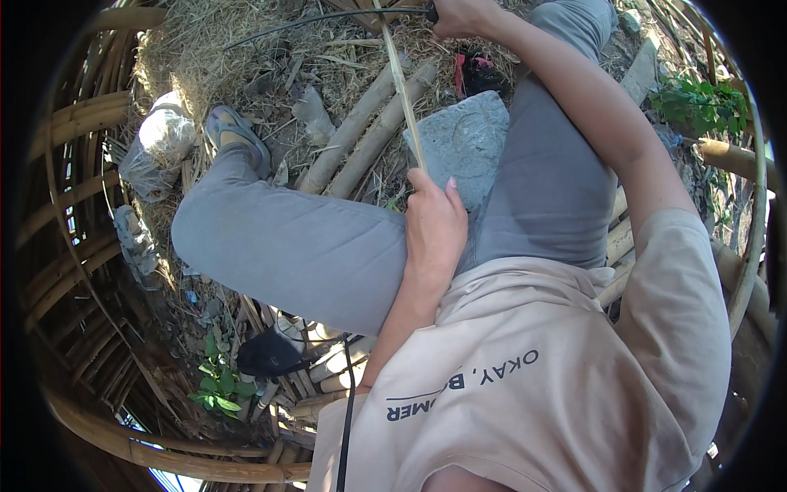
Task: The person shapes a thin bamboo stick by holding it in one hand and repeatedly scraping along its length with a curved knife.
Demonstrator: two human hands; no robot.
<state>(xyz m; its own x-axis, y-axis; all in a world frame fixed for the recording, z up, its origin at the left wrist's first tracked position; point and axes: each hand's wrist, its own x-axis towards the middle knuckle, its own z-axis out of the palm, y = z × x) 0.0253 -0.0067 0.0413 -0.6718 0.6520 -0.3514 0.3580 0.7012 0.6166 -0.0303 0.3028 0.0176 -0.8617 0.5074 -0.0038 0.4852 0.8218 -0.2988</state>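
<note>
A pale, narrow strip (403,90) is gripped at its near end by the left hand (437,217), the fingers being curled closed around it; from the index-finger side it is extended forward to the upper edge of the view. A dark-handled knife (344,14) is grasped in the closed fingers of the right hand (467,16), partly cut off above. The strip's far portion is crossed by the blade; whether contact is made cannot be told.
</note>
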